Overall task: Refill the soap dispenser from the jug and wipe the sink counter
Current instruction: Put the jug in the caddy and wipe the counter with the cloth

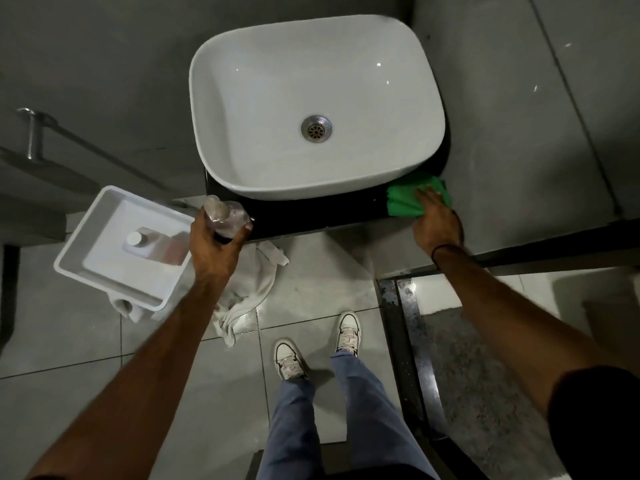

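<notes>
R hand (437,223) lay flat, fingers extended, pressing a green cloth (405,199) onto the dark counter (311,216) at its front-right corner, just beside the white basin (242,174). L hand (213,245) was curled round a clear soap dispenser (225,216), lifted off or just above the counter's front-left edge; whether its base touched could not be told. Further left, a white tray (86,251) held a pale jug (152,242), cap on, apart from the dispenser. A white rag (249,289) lay on the floor below the counter.

Step in hand, judged: wiping, w/ dispenser held clear of the cloth's path. Fill level not legible. Next move prob. calls for sweeping the cloth leftward along the front strip, w/ dispenser raised, then setting it down on the wiped surface.
</notes>
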